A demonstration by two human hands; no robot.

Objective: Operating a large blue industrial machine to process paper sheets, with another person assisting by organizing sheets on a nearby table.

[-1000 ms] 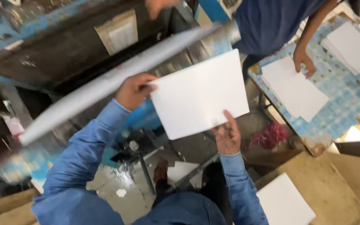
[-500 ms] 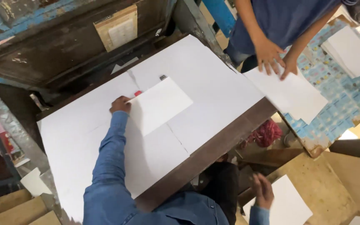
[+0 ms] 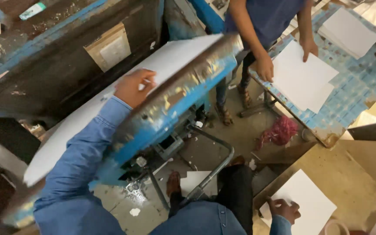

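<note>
Left hand [image 3: 132, 87]: fingers curled, pressed on large white sheet [image 3: 109, 109] lying on tilted blue press bed [image 3: 170, 109]; long axis of sheet from lower left to upper right. Right hand [image 3: 285, 209]: well apart, low right, fingers flat on white sheet stack [image 3: 310, 204] on wooden worktop [image 3: 349, 174]. Co-worker's hands [image 3: 265, 68] on paper, tiled table [image 3: 353, 100].

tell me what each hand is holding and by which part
Left hand presses on the white board of the tilted platen, fingers at its upper face. Right hand rests on a white sheet at its near edge; no clear grip.
</note>
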